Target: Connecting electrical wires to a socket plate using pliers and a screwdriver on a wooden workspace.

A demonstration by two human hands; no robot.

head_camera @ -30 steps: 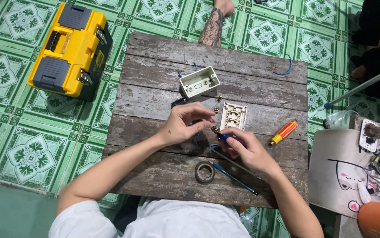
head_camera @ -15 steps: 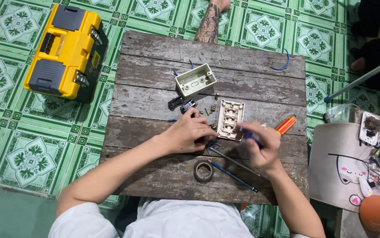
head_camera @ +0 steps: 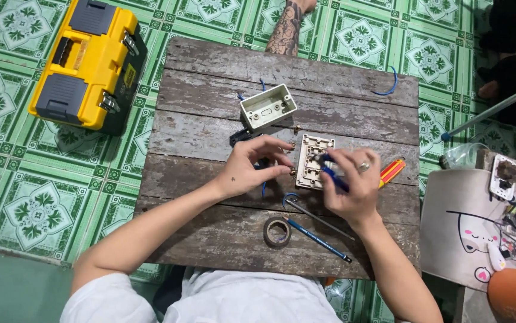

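1. I am looking down on a weathered wooden table point(head_camera: 210, 185), with both of my hands working at its middle.
2. My left hand point(head_camera: 247, 167) is curling its fingers, thumb and forefinger pinching together at the left edge of the cream switch plate point(head_camera: 313, 160); what sits between those fingertips is too small for me to tell.
3. My right hand point(head_camera: 353, 182) is closing around a blue-handled screwdriver point(head_camera: 333, 173), fingers pressed together on the handle, its tip pointing up and left onto the switch plate.
4. The switch plate is lying flat, back side up, directly between the two sets of fingertips and touching both.
5. Just beyond my left fingers, an empty cream mounting box point(head_camera: 268, 106) is sitting open side up, with a small black part point(head_camera: 240, 136) beside it.
6. Just past my right knuckles, a red and yellow tool point(head_camera: 392, 171) is lying on the boards.
7. Below my right wrist, a blue pencil point(head_camera: 319, 240) and a thin metal rod point(head_camera: 317, 219) are lying slantwise, and a tape roll point(head_camera: 277, 231) is resting near them.
8. Well off past my left elbow, a yellow toolbox point(head_camera: 87, 63) is standing on the green tiled floor point(head_camera: 24, 197).
9. At the far table edge, another person's tattooed forearm point(head_camera: 286, 33) is showing.
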